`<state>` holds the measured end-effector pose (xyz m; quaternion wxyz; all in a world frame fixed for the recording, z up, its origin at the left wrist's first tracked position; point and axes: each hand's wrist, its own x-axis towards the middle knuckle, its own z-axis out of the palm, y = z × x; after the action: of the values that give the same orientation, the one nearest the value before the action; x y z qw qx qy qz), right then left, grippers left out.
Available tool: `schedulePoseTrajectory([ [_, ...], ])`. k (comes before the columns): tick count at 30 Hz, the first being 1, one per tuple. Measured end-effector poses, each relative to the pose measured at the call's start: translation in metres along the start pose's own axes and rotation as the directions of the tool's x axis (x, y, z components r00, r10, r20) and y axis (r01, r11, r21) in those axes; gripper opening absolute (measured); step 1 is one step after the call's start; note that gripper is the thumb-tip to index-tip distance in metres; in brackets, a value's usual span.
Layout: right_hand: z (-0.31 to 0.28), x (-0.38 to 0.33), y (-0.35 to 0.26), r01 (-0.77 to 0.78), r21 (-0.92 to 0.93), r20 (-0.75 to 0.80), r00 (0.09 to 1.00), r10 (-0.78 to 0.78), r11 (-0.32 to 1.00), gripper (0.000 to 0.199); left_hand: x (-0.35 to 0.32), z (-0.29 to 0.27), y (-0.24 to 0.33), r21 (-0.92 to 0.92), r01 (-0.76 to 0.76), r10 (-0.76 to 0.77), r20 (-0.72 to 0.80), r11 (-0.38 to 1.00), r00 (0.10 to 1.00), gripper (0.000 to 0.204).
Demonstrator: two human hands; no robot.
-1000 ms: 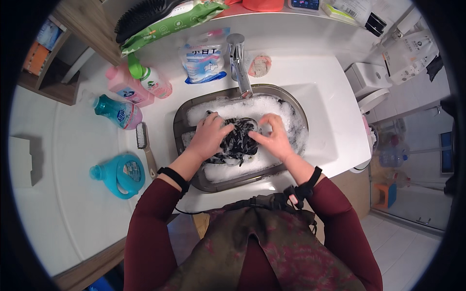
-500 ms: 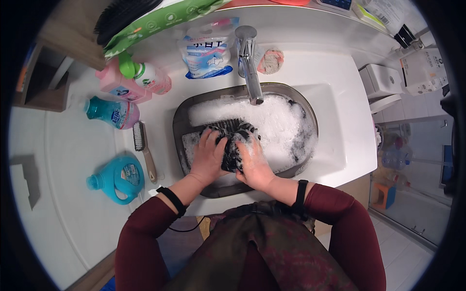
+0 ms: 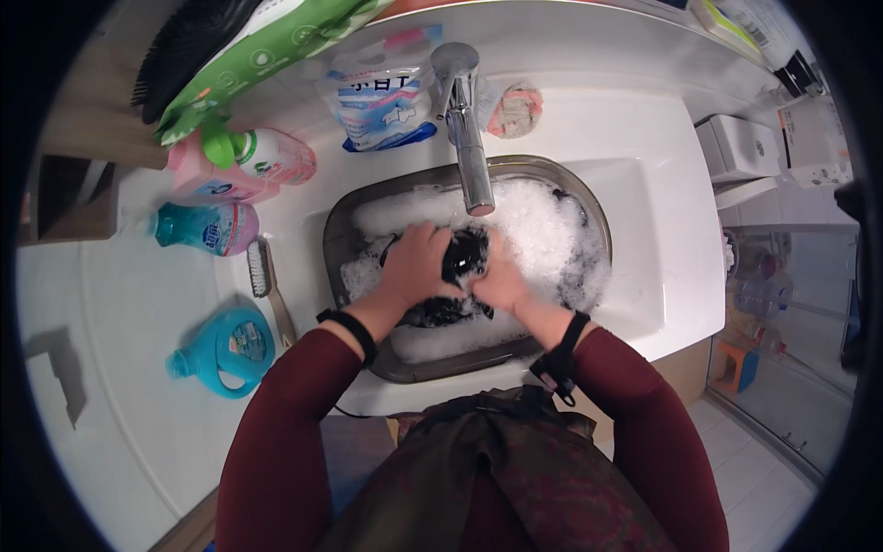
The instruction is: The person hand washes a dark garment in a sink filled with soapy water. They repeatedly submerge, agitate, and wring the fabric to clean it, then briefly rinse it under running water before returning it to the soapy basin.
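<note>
My left hand [image 3: 416, 265] and my right hand [image 3: 499, 274] are pressed together around a wet black garment [image 3: 464, 258], bunched between them. They sit over a grey metal basin [image 3: 342, 241] full of white suds [image 3: 533, 225] inside a white sink [image 3: 644, 230]. More of the dark cloth [image 3: 432, 316] hangs below my hands into the foam. A chrome tap [image 3: 467, 138] reaches out just above my hands. Both forearms wear dark red sleeves and black wrist straps.
On the counter to the left stand a blue detergent jug [image 3: 225, 348], a teal bottle [image 3: 204, 228], a pink bottle [image 3: 241, 161] and a scrubbing brush [image 3: 265, 281]. A refill pouch [image 3: 379, 97] and a soap dish [image 3: 515, 109] sit behind the tap. A white box [image 3: 743, 147] is at right.
My hands have drawn together from apart, bunching the black garment between them near the basin's middle. The view has shifted so the sink sits lower and closer.
</note>
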<state>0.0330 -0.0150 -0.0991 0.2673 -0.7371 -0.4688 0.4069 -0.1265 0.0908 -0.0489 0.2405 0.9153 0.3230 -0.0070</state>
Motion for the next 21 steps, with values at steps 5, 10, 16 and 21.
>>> schedulePoseTrajectory([
  [5,-0.023,0.023,-0.018,-0.208,0.188,0.014,0.978,0.209,0.96,0.088,0.04,-0.02,-0.004,0.063,-0.059,0.054,0.07,0.996,0.996,0.096],
  [10,-0.005,0.003,-0.036,0.317,0.003,-0.361,0.885,-0.294,0.949,0.085,0.005,-0.042,-0.014,0.249,-0.238,0.306,-0.282,0.939,0.909,0.088],
  [16,0.0,-0.052,-0.034,0.525,-0.253,-0.161,0.805,-0.571,0.812,0.078,-0.054,-0.067,-0.011,0.113,0.003,-0.008,0.042,0.994,0.999,0.11],
  [21,-0.022,-0.067,-0.039,0.537,-0.202,-0.025,0.833,-0.552,0.819,0.086,-0.055,-0.046,0.008,0.167,0.07,-0.099,0.174,0.983,0.98,0.115],
])
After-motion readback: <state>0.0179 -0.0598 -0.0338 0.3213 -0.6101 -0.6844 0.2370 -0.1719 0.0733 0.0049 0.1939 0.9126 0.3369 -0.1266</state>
